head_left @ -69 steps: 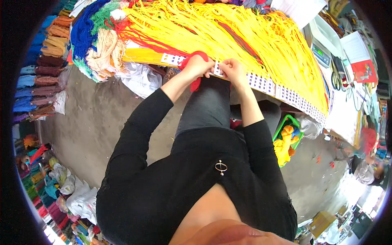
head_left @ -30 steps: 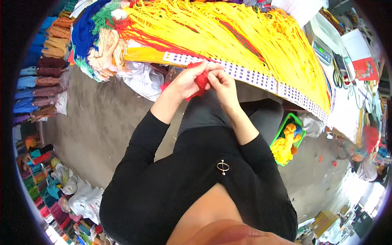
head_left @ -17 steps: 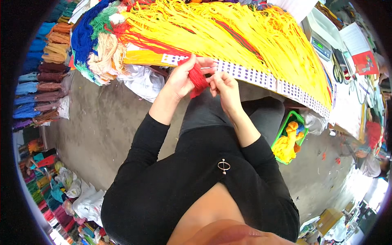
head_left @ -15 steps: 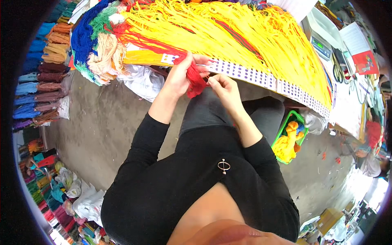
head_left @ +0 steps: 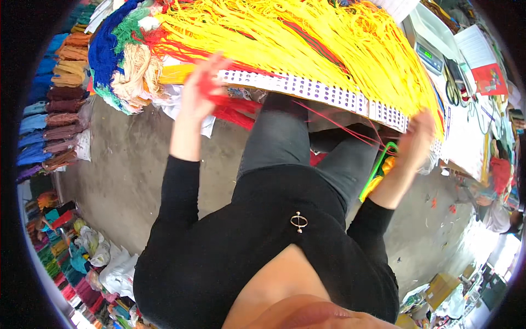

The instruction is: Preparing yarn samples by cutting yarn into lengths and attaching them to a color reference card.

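My left hand, blurred, holds red yarn at the left front edge of the table. The bundle trails to the right below a white strip with rows of dark holes. Far to the right, my right hand is closed and smeared by motion. Thin red strands run slackly toward it, below the strip and over my legs. Yellow yarn covers the table behind the strip, with some red and dark green strands among it.
Blue yarn and peach yarn hang over the table's left end. A digital scale and black scissors lie at the right. A green basket with yellow yarn is partly behind my right forearm. Coloured hanks line the left side.
My hands have moved from close together to wide apart: the left leftward, the right far to the right. The red bundle has stretched out, with thin strands now drawn toward the right hand.
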{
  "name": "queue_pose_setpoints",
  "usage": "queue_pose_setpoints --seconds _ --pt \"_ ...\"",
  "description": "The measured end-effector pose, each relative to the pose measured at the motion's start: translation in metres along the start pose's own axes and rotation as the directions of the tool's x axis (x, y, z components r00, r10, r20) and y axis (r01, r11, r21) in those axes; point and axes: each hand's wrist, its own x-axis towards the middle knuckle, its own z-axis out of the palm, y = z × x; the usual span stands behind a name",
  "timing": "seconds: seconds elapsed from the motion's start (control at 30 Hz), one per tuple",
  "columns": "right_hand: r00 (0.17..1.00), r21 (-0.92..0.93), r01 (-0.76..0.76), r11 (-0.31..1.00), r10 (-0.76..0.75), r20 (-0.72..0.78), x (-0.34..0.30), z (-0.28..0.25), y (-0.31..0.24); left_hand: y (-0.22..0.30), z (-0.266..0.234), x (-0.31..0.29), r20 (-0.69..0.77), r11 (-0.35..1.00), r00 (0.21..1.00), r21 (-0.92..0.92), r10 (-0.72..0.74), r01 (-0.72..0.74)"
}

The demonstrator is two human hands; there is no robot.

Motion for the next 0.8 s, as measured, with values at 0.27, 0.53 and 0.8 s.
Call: queue_pose_setpoints --seconds 0.27,0.53,0.8 --pt "0.660 -0.417 -0.096 0.904 0.371 0.653 -0.059 0.155 0.117 -0.084 0.033 0.040 -0.113 0.811 0.881 0.350 -0.460 0.468" --pt "0.774 -0.624 0.055 0.779 0.362 0.520 -0.056 0.164 0.139 -0.100 0.032 0.066 -0.078 0.683 0.951 0.679 -0.298 0.270" --pt "0.621 -0.537 -0.171 0.826 0.514 0.592 -0.046 0.168 0.137 -0.118 0.020 0.087 -0.120 0.631 0.980 0.751 -0.159 0.195"
